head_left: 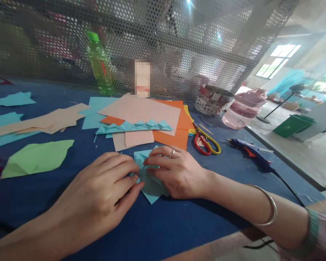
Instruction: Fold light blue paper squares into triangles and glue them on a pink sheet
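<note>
A piece of light blue paper (pixel 152 192) with folded parts lies on the blue table in front of me. My left hand (pixel 104 186) grips its left edge, thumb and fingers drawn together. From the right, my right hand (pixel 179 172), with a ring on one finger, bends over the same paper and holds it with curled fingertips. The hands cover much of the paper, so its exact folds are hidden. Just beyond it, a strip of folded blue paper triangles (pixel 141 126) rests on pink and orange sheets.
Scissors (pixel 206 142) and a glue gun (pixel 251 155) with a cord lie to the right. Behind them stand a round container (pixel 213 101) and a pink water bottle (pixel 244 110). A green bottle (pixel 99 65) stands before the perforated metal panel (pixel 168 47). Green paper (pixel 39 157) lies left.
</note>
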`<state>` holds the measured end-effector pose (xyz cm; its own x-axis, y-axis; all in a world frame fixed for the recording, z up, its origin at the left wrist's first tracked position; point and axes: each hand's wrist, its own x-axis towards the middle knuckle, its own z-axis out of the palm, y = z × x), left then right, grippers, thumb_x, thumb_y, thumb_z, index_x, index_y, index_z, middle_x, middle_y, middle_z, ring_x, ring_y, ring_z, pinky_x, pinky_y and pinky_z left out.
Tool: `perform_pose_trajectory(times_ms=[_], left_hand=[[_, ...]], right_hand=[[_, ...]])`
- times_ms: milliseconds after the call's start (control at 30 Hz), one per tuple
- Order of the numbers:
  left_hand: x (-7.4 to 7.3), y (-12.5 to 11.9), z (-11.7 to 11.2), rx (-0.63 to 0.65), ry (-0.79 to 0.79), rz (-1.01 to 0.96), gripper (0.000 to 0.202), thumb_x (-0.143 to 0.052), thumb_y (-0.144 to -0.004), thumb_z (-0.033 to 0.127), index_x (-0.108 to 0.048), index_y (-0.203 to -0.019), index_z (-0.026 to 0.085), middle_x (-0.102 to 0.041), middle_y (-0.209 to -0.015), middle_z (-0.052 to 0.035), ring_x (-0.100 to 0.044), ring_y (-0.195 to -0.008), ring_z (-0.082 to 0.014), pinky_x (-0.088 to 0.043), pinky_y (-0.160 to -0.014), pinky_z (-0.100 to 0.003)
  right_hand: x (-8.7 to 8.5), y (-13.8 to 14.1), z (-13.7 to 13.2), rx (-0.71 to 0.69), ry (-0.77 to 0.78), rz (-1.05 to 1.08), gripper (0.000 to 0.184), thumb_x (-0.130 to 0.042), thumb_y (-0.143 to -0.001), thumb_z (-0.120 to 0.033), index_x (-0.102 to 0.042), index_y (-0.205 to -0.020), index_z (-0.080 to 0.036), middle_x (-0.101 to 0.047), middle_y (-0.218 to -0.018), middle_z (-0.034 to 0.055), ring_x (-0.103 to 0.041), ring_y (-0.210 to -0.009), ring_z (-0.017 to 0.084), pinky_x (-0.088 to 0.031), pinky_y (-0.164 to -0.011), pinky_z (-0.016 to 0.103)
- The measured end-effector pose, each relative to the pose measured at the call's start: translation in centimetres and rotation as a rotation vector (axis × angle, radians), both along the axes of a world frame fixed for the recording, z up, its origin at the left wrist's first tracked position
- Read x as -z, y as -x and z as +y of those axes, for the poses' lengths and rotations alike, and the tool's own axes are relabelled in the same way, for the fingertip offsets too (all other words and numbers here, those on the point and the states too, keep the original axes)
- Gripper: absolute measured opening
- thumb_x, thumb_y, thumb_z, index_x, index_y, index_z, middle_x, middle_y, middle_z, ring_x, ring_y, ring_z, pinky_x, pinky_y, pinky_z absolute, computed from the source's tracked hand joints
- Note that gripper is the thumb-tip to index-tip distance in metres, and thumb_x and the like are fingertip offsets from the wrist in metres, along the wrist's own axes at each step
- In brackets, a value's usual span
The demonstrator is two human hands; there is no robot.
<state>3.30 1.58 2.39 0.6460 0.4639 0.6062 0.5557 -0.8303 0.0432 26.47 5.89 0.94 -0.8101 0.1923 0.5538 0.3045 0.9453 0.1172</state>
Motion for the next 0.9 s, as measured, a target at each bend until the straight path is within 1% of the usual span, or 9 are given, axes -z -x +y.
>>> perform_pose_trajectory(times_ms=[100, 233, 300, 333, 433, 533, 633, 800, 900], left_hand=[[0.1, 0.1, 0.1, 0.004, 0.007, 0.005, 0.028, -0.056, -0.100, 0.012, -0.074, -0.080, 0.015, -0.072, -0.090, -0.0059, -0.062, -0.093, -0.0208, -0.045, -0.094, -0.040], [0.1, 0.2, 0.1, 0.006, -0.006, 0.003, 0.026, -0.056, -0.100, 0.013, -0.073, -0.080, 0.015, -0.072, -0.091, -0.0062, -0.062, -0.094, -0.0217, -0.045, -0.094, -0.040], [0.1, 0.2, 0.2, 0.008, -0.009, 0.010, 0.025, -0.056, -0.101, 0.014, -0.073, -0.081, 0.015, -0.072, -0.090, -0.0061, -0.063, -0.093, -0.0218, -0.045, -0.094, -0.041], [0.0, 0.2, 0.2, 0.007, -0.011, 0.013, 0.025, -0.056, -0.101, 0.014, -0.072, -0.082, 0.014, -0.072, -0.090, -0.0060, -0.064, -0.093, -0.0218, -0.046, -0.094, -0.041], [-0.1, 0.2, 0.1, 0.005, -0.024, 0.018, 0.022, -0.056, -0.101, 0.015, -0.071, -0.086, 0.014, -0.073, -0.090, -0.0062, -0.065, -0.092, -0.0222, -0.047, -0.092, -0.041], [-0.1, 0.3, 0.1, 0.000, -0.047, 0.023, 0.017, -0.055, -0.102, 0.016, -0.070, -0.092, 0.014, -0.075, -0.093, -0.0067, -0.067, -0.093, -0.0233, -0.048, -0.090, -0.041], [-0.1, 0.4, 0.1, -0.009, -0.060, 0.016, 0.015, -0.054, -0.102, 0.017, -0.069, -0.100, 0.013, -0.076, -0.098, -0.0083, -0.069, -0.096, -0.0248, -0.050, -0.090, -0.041], [0.1, 0.6, 0.3, -0.008, -0.044, 0.005, 0.021, -0.054, -0.102, 0.018, -0.070, -0.115, 0.014, -0.077, -0.110, -0.0080, -0.070, -0.104, -0.0240, -0.051, -0.096, -0.040], [0.3, 0.8, 0.4, 0.007, -0.024, -0.019, 0.021, -0.054, -0.103, 0.019, -0.073, -0.111, 0.017, -0.078, -0.110, -0.0059, -0.070, -0.103, -0.0221, -0.051, -0.095, -0.038]], right_hand=[[-0.3, -0.2, 0.3, 0.010, 0.024, 0.037, 0.020, -0.052, -0.091, -0.006, -0.069, -0.092, -0.016, -0.075, -0.118, 0.0100, -0.063, -0.113, 0.026, -0.057, -0.086, 0.038], [-0.6, -0.7, 1.2, 0.069, 0.254, 0.073, 0.043, -0.044, -0.084, 0.004, -0.065, -0.117, -0.014, -0.067, -0.128, 0.0146, -0.060, -0.118, 0.025, -0.055, -0.098, 0.042], [-0.7, -0.9, 1.7, 0.086, 0.332, 0.050, 0.050, -0.042, -0.079, 0.008, -0.064, -0.119, -0.015, -0.065, -0.129, 0.0151, -0.058, -0.121, 0.025, -0.053, -0.103, 0.045], [-0.6, -1.0, 2.0, 0.085, 0.358, 0.037, 0.051, -0.042, -0.078, 0.009, -0.064, -0.117, -0.015, -0.064, -0.128, 0.0151, -0.057, -0.121, 0.025, -0.052, -0.105, 0.046], [-0.6, -1.1, 2.3, 0.066, 0.417, 0.035, 0.042, -0.044, -0.079, 0.008, -0.065, -0.109, -0.014, -0.064, -0.125, 0.0157, -0.058, -0.121, 0.025, -0.050, -0.107, 0.045], [-0.7, -1.1, 2.3, 0.037, 0.458, 0.057, 0.031, -0.050, -0.081, 0.003, -0.064, -0.101, -0.014, -0.066, -0.118, 0.0156, -0.059, -0.116, 0.025, -0.050, -0.104, 0.044], [-1.0, -1.1, 2.1, 0.027, 0.518, 0.064, 0.024, -0.054, -0.081, -0.001, -0.062, -0.098, -0.017, -0.069, -0.106, 0.0117, -0.062, -0.105, 0.023, -0.053, -0.096, 0.041], [-1.4, -0.8, 1.2, 0.024, 0.570, 0.121, 0.016, -0.058, -0.083, -0.005, -0.064, -0.093, -0.017, -0.070, -0.087, 0.0052, -0.064, -0.085, 0.019, -0.052, -0.082, 0.034], [-1.5, -0.4, 0.6, 0.010, 0.587, 0.123, 0.017, -0.058, -0.084, -0.004, -0.065, -0.092, -0.017, -0.070, -0.083, 0.0034, -0.064, -0.080, 0.017, -0.051, -0.078, 0.032]])
